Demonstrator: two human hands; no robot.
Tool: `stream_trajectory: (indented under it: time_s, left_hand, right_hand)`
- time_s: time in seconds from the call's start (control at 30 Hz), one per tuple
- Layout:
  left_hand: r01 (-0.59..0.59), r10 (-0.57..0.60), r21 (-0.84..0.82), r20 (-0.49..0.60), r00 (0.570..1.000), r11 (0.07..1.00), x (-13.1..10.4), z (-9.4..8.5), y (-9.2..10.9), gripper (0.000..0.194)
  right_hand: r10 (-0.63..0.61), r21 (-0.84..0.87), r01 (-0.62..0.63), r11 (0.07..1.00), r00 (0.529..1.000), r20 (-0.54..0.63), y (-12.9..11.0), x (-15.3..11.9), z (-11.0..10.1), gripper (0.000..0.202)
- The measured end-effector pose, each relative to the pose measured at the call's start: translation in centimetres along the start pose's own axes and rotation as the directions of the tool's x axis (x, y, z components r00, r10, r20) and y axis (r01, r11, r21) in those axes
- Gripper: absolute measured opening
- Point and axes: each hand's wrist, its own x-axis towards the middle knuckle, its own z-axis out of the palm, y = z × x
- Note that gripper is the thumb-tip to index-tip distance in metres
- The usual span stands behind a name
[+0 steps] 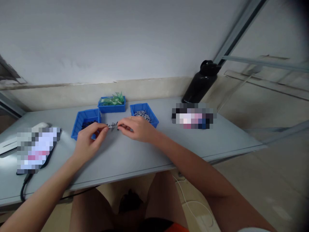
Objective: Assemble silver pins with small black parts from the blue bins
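Observation:
Above the middle of the grey table, my left hand point(89, 138) and my right hand point(137, 129) face each other with fingertips pinched. A thin, silvery, rod-like piece point(112, 127) spans the gap between them, one end in each pinch. Its exact kind is too small to tell. Just behind it lies a small pile of slim metal and dark pieces point(113, 123). Near my left hand stands a blue bin point(76, 125) with dark small parts point(88, 123). Behind my right hand, another blue bin point(153, 118) holds many slim silvery metal pieces point(143, 115), partly hidden by the hand.
A third blue bin point(112, 109) with green plastic pieces point(113, 100) stands at the back. A black bottle point(200, 84) rises at back right, beside a blurred-out object point(193, 116). At left lie a phone point(38, 149) with a cable point(24, 185) and a white device point(9, 146).

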Motion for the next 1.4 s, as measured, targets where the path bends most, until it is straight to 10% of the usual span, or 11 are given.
stream_trajectory:
  time_s: [0.43,1.07,1.4]
  left_hand:
    - [-0.085,0.087,0.019,-0.16,0.983,0.996,-0.2,-0.2,0.5,0.019]
    - [-0.232,0.23,0.041,0.064,0.971,0.972,-0.3,0.1,-0.4,0.029]
    - [-0.224,0.224,0.085,0.002,0.975,0.971,-0.3,0.0,-0.5,0.025]
  right_hand:
    - [-0.051,0.011,0.05,0.999,0.997,0.055,-0.3,0.0,0.4,0.023]
    - [-0.042,0.046,0.04,0.998,0.998,0.056,-0.4,0.0,0.5,0.023]
    - [-0.039,0.089,0.032,0.995,0.997,0.073,-0.8,-0.1,0.7,0.024]
